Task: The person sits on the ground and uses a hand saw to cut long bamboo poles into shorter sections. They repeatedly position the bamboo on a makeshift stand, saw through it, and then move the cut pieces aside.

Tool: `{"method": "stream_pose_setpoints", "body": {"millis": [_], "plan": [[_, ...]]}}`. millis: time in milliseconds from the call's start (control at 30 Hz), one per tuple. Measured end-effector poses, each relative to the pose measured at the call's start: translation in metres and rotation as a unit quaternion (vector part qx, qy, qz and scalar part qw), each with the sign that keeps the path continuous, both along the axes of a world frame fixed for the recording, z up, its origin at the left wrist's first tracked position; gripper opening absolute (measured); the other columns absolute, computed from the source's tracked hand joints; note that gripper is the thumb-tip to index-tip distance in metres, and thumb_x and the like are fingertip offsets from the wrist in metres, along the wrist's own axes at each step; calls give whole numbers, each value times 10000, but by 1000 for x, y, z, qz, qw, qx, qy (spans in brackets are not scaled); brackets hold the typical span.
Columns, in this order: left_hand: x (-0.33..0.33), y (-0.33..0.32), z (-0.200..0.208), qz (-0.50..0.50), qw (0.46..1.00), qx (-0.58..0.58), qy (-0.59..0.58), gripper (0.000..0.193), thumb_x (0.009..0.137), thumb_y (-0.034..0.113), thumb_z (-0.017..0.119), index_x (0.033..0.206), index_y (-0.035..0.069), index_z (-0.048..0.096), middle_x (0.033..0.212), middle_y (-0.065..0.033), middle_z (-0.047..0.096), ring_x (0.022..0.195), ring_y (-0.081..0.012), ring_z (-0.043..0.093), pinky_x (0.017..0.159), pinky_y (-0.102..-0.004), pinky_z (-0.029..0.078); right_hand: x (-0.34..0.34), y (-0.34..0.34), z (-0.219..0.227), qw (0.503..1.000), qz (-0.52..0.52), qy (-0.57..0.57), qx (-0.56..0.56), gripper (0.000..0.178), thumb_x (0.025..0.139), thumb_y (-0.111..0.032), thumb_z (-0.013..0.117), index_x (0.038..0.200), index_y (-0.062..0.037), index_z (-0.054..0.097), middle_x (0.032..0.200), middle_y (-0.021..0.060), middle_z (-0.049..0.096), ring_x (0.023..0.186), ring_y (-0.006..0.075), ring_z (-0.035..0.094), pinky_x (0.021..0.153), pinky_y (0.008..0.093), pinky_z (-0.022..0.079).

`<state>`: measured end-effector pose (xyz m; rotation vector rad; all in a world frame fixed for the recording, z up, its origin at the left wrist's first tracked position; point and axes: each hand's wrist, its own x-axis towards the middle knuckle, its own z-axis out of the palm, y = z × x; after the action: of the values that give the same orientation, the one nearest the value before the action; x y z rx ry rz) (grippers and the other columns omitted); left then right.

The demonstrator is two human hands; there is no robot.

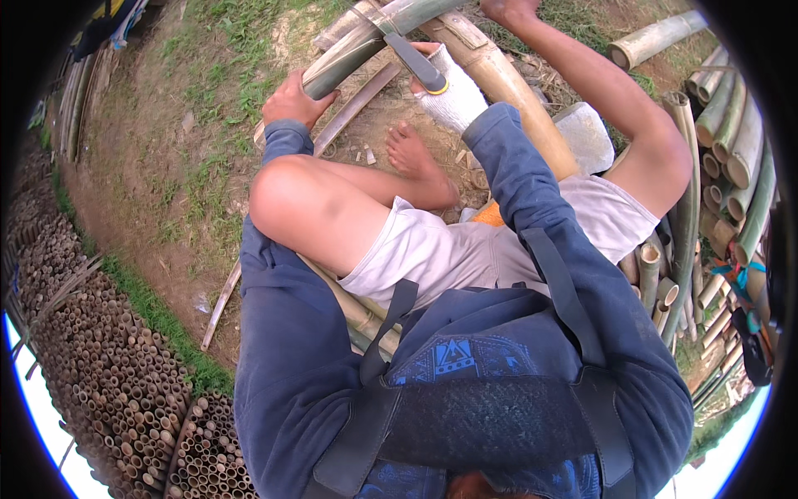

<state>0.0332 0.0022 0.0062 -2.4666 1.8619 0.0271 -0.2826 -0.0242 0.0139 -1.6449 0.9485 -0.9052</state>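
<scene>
My left hand [298, 100] is wrapped round the near end of a green bamboo pole [347, 65], with the thumb along its side. My right hand [453, 98], in a white knitted glove, grips a tool with a long grey handle [413, 62]. Its narrow blade [366, 15] lies across the pole's upper side; I cannot tell whether it is a saw or a knife. The pole's far part crosses a thick yellowish bamboo trunk [519, 104] that slants down between my legs.
A split bamboo strip [357, 108] lies by my bare foot [416, 162]. Right of the trunk sits a pale stone block [584, 137]. Cut bamboo poles [731, 141] are piled at the right, another pole [657, 40] lies beyond, and stacked bamboo tubes [108, 358] fill the lower left.
</scene>
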Motion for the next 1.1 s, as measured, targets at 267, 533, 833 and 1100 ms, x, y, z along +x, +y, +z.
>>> {"method": "stream_pose_setpoints", "body": {"millis": [267, 533, 833, 1100], "plan": [[3, 3, -14, -22, 998, -67, -1, 844, 728, 751, 815, 1365, 219, 662, 1184, -75, 786, 1030, -316, 772, 881, -468, 617, -172, 200, 102, 987, -37, 158, 14, 575, 885, 63, 580, 1453, 7, 512, 1228, 99, 637, 902, 153, 625, 875, 298, 515], [-2, 1, -2, -6, 999, -35, 6, 903, 718, 761, 817, 1404, 199, 646, 1218, -110, 778, 1065, -324, 767, 905, -462, 614, -16, 14, -5, 1000, -6, 14, -20, 532, 901, 14, 658, 1414, -45, 533, 1178, 106, 624, 1022, 198, 632, 945, 326, 514], [-1, 0, -2, -8, 1000, -13, 24, 971, 708, 803, 796, 1425, 172, 622, 1223, -141, 774, 1089, -354, 756, 917, -470, 605, -145, 164, 83, 989, -46, 124, -65, 564, 911, 52, 630, 1464, 8, 532, 1230, 93, 663, 1048, 121, 646, 921, 274, 513], [-3, 3, -5, -4, 1000, -18, 3, 921, 717, 781, 813, 1402, 189, 637, 1189, -135, 781, 1063, -346, 764, 899, -466, 609, -40, 38, 7, 1000, -7, -12, 13, 586, 880, -47, 715, 1443, -77, 556, 1242, 103, 671, 1043, 169, 651, 951, 309, 525]]}}
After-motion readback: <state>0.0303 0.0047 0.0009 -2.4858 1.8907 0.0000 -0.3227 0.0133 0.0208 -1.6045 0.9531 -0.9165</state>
